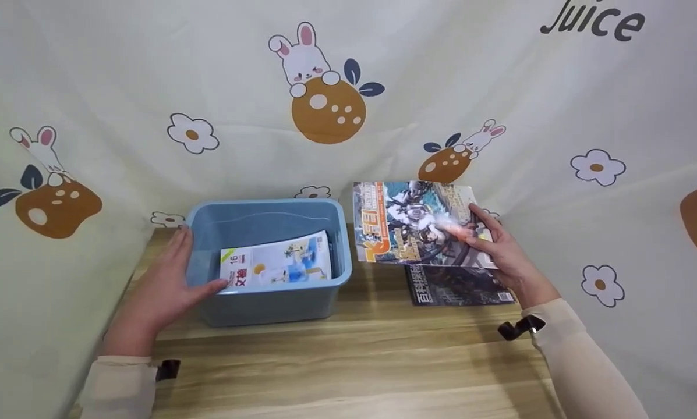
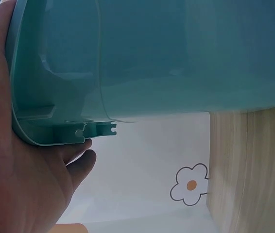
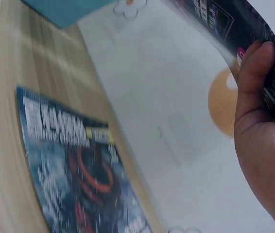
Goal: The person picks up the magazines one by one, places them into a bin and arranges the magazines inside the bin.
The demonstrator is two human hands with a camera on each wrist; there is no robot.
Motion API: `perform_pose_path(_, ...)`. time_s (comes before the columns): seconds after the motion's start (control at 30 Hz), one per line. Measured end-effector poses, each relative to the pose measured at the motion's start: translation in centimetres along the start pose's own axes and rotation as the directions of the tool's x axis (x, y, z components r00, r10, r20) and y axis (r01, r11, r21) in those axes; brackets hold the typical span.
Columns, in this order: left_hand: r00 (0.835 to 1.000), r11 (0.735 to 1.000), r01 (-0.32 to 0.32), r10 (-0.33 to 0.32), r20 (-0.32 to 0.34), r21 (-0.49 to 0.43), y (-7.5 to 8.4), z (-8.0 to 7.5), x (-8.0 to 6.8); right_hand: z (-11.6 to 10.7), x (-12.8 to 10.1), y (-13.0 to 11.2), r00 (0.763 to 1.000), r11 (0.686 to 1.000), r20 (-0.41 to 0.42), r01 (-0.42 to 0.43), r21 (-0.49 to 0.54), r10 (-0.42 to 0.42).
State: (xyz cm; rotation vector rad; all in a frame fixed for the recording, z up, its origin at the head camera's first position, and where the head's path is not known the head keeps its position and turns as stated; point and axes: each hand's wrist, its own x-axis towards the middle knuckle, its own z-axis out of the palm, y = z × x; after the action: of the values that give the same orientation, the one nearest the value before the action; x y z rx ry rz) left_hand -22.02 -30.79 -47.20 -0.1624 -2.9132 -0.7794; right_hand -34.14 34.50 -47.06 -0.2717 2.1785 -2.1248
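The left hand point(image 1: 161, 285) lay flat and open against the left wall of a blue plastic bin point(image 1: 266, 224), thumb at its front rim. The right hand point(image 1: 502, 250) gripped a comic magazine point(image 1: 409, 224), raised just right of the bin. Inside the bin, beside the left thumb, lay a white magazine point(image 1: 275, 266). Below the right hand, a dark magazine point(image 1: 453, 286) rested on the wooden table point(image 1: 348, 361).

Smooth blue plastic bin point(image 1: 266, 302), glossy paper magazine point(image 1: 412, 224), seemingly wood-grain table point(image 1: 348, 361), matt cloth backdrop point(image 1: 150, 70).
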Motion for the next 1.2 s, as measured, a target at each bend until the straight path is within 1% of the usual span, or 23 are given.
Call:
perform_pose_path(0.1, 1.000, 1.000, -0.001, 0.001, 0.000, 0.005, 0.2, 0.0, -0.1, 1.2, 0.0, -0.7, 1.000, 0.999, 0.014, 0.023, 0.036, -0.023)
perform_pose_path(0.2, 1.000, 1.000, -0.006, 0.006, -0.007, 0.009, 0.3, -0.1, 0.0, 2.5, 0.2, -1.8, 1.000, 0.998, 0.019, 0.008, 0.064, -0.009)
perform_pose_path(0.27, 1.000, 1.000, -0.009, 0.009, -0.011, 0.009, 0.3, -0.2, 0.1, 3.3, 0.2, -2.4, 1.000, 0.994, 0.022, -0.014, 0.105, 0.012)
perform_pose_path(0.37, 1.000, 1.000, -0.023, 0.022, -0.021, -0.003, 0.2, 0.0, 0.3, 4.7, 0.4, -2.9, 0.999, 0.982, 0.053, -0.023, 0.190, 0.013)
perform_pose_path(0.5, 0.999, 0.999, -0.036, 0.035, -0.026, -0.020, 0.0, 0.0, 0.4, 6.8, 0.9, -3.0, 0.995, 0.971, 0.095, 0.009, 0.240, -0.033)
perform_pose_path(0.8, 1.000, 1.000, -0.020, 0.020, -0.015, -0.011, 0.1, -0.2, 0.2, 11.4, 1.5, -3.0, 0.992, 0.990, 0.126, -0.006, 0.144, -0.012)
perform_pose_path(0.9, 1.000, 1.000, -0.010, 0.010, -0.009, -0.011, 0.2, -0.3, 0.1, 12.8, 1.7, -3.0, 0.991, 0.990, 0.132, -0.002, 0.140, -0.017)
perform_pose_path(1.1, 1.000, 1.000, 0.012, -0.012, -0.006, -0.017, 0.5, -0.3, 0.0, 15.5, 2.1, -2.8, 0.993, 0.986, 0.115, -0.011, 0.168, -0.009)
perform_pose_path(1.2, 1.000, 1.000, 0.016, -0.016, -0.009, -0.018, 0.5, -0.3, 0.0, 16.9, 2.4, -2.8, 0.993, 0.986, 0.116, 0.001, 0.169, -0.021)
